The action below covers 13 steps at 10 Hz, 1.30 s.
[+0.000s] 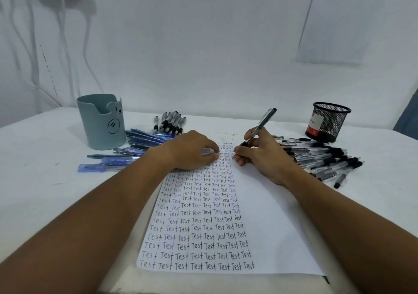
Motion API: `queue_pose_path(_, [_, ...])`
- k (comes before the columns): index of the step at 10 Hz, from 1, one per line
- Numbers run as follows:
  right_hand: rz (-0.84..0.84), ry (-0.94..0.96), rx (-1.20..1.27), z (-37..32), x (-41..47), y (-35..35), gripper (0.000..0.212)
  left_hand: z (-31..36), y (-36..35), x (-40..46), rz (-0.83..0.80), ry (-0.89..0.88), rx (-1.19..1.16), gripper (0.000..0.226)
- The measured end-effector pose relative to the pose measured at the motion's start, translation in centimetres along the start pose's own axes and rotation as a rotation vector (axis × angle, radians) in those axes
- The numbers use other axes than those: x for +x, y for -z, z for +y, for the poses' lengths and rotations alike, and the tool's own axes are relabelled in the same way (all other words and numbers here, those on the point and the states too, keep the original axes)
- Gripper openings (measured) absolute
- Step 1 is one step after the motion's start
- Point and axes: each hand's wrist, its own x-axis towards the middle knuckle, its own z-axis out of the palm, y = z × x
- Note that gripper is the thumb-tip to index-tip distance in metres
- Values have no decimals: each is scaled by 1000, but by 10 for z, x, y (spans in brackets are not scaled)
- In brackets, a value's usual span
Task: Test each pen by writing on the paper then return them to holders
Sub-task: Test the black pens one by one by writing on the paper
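Our right hand [255, 155] grips a black-capped clear pen [257, 128], tip on the white sheet of paper [267, 203], barrel slanting up and away to the right. Our left hand [192, 151] presses the sheet with curled fingertips, holding nothing. The black mesh holder [328, 122] stands far right on the white bench [45, 180], nearer our right hand.

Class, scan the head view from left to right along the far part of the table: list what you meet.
Grey bear pen holder → blue pens → left hand → right hand holding a black pen → black mesh holder.
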Motion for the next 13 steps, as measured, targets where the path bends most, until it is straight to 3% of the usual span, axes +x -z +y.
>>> queue_pose_path(2, [-23,17,-44,0,-1,0,30,2,0,-1,-1,4,-3,37])
queue_pose_path(4, [-14,-14,73,-1,0,2,32,4,2,-2,4,9,-22,36])
queue_pose_path(5, [0,21,-59,2,0,0,30,3,1,-2,2,13,-20,36])
queue_pose_path(7, [-7,-15,57,-1,0,4,32,3,1,-3,-3,13,-25,35])
queue_pose_path(9, [-16,27,-67,0,0,1,30,4,2,-3,-2,10,-15,36])
queue_pose_path(13, [-18,6,-15,-1,2,2,30,2,2,-3,-2,8,-22,37])
